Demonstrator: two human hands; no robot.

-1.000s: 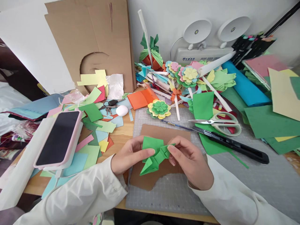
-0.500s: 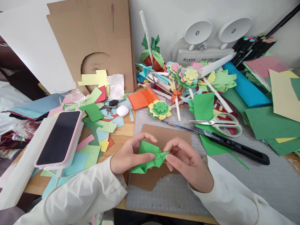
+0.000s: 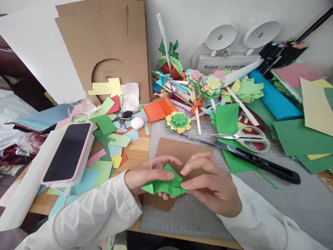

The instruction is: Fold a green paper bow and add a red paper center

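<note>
While several creases are already set in the green paper [image 3: 175, 189], its upper flap stands up and the piece does not lie flat, so the folding looks only partly done; the pictures do not show how many folds remain. The paper is held over the brown cardboard piece [image 3: 179, 147], along the left edge of the cutting mat [image 3: 192, 222]. The left hand [image 3: 145, 175] is clamped on it, thumb above and fingers below. The right hand [image 3: 215, 184] touches its right end, its upper finger raised apart (whether the others grip, one cannot tell).

By count, the mat bears one pair of scissors [image 3: 238, 136], one black cutter [image 3: 265, 163] and one thin pen [image 3: 197, 139], with one yellow-and-green paper flower [image 3: 179, 121] near its far left corner. Toward the table's left edge lies one phone [image 3: 67, 152]; the paper scraps [image 3: 104, 170] overlap too much to count.
</note>
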